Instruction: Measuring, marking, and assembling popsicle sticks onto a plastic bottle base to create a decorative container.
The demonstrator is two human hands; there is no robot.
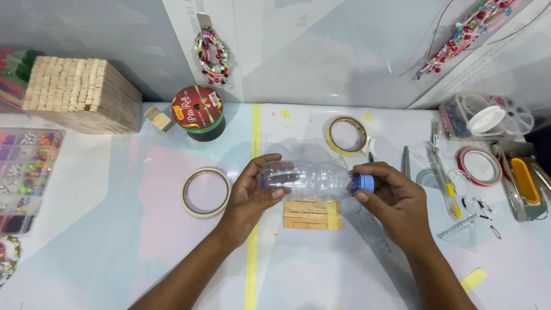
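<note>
Holding a clear, empty plastic bottle (310, 179) sideways above a small raft of flat wooden sticks (313, 215). Left hand (249, 198) cupping the base, fingers curled; right hand (396, 201) pinching its blue cap (363, 183) (2 fingertips). Best kept level, base braced firmly.

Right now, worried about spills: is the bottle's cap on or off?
On. The blue cap sits on the neck of the clear plastic bottle, held sideways; the right hand grips the cap.

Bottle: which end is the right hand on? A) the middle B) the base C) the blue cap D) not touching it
C: the right hand pinches the blue cap of the clear bottle, which lies sideways, while the left hand grips the base end.
</note>
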